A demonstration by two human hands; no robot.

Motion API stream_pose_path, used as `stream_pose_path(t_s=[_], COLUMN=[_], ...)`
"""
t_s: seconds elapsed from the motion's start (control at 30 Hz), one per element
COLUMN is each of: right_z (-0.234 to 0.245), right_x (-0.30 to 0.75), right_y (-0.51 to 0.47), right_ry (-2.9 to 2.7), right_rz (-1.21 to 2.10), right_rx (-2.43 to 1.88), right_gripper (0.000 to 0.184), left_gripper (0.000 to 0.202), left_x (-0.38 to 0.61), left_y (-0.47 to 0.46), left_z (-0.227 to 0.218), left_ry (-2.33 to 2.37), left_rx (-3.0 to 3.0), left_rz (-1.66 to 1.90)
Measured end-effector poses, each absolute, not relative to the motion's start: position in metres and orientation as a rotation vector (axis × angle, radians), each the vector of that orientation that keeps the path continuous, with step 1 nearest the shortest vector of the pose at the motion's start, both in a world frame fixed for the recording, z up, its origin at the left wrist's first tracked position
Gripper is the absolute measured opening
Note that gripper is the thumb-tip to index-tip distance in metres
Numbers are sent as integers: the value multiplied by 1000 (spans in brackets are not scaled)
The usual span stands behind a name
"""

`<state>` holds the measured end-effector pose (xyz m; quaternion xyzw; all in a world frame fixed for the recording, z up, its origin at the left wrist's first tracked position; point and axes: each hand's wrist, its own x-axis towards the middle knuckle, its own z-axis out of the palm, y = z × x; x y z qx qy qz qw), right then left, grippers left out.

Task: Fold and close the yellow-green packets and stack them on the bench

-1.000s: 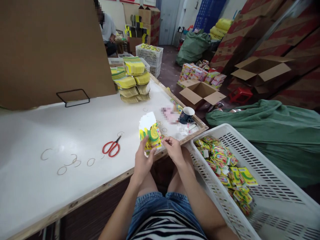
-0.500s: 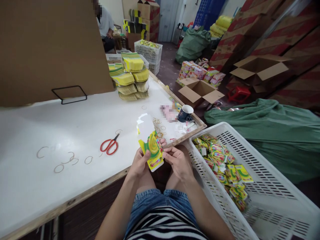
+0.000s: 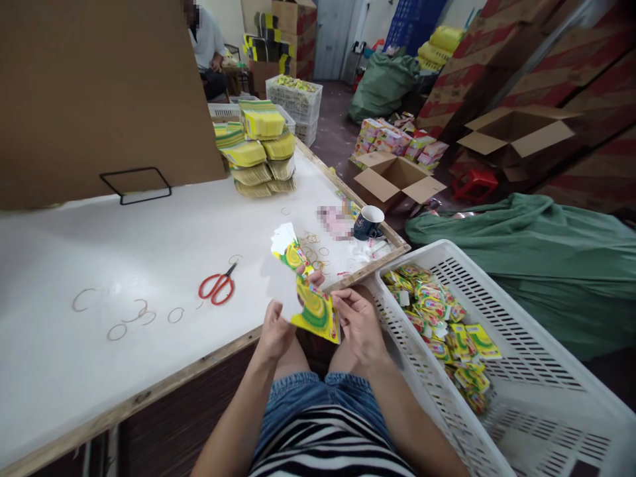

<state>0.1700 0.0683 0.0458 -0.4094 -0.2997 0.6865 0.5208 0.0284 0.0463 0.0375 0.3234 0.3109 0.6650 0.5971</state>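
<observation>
Both my hands hold a small stack of yellow-green printed packets [image 3: 308, 291] over the front edge of the white table [image 3: 99, 265]. My left hand [image 3: 276, 331] grips the stack from below and behind, fingers curled. My right hand [image 3: 356, 319] pinches the front packet, which is pulled down and away from the rest. A white slotted crate [image 3: 497, 397] at my right knee holds several loose packets [image 3: 442, 318] of the same kind.
Red scissors [image 3: 216, 287] and loose rubber bands [image 3: 144, 313] lie on the table. Bundled packets [image 3: 258, 149] are piled at the far edge beside a brown cardboard sheet [image 3: 99, 86]. A dark mug [image 3: 368, 222] stands at the right corner. Another person [image 3: 206, 46] sits beyond. Boxes and green cloth cover the floor.
The stack has come down toward my lap from above the table. My right hand has drawn the front packet downward, so it now fans out from the rest.
</observation>
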Motion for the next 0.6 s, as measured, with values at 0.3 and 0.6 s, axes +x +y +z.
stream_pose_path(t_s=[0.3, 0.6], right_z=[53, 62], right_x=[166, 174], right_y=[61, 56], right_ry=[-945, -1252], right_rz=[1513, 1382], right_rx=[-1063, -1149], right_gripper=[27, 30], left_gripper=[43, 44], left_x=[28, 32], left_y=[46, 49], left_z=[37, 34], left_ry=[828, 1045], left_rx=[946, 820], left_rz=[1551, 1487])
